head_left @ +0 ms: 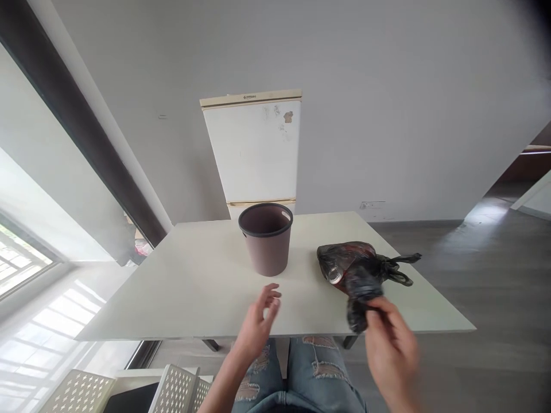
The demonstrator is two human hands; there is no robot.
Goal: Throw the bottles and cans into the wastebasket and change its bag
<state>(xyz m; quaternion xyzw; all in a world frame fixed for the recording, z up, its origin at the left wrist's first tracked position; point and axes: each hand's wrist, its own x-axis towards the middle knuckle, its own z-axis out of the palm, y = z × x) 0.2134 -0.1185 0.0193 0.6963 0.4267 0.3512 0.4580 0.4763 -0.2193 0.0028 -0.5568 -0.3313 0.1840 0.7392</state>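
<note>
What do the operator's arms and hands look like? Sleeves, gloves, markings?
Left hand and right hand are both bare, no gloves. Left forearm shows no sleeve, watch, cable or marking. The right hand is motion-blurred, so small details like a thin ring can't be ruled out. Also worn: blue jeans, ripped with frayed edges.

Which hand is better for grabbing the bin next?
Probably the left hand: it looks empty and is nearer the bin, while the right hand holds crumpled black plastic.

Two black bags [355, 256] [363, 288], one left hand [260, 316] and one right hand [391, 338] show. There is one bin [270, 251], one table [189, 281], one refrigerator [257, 154].
</note>
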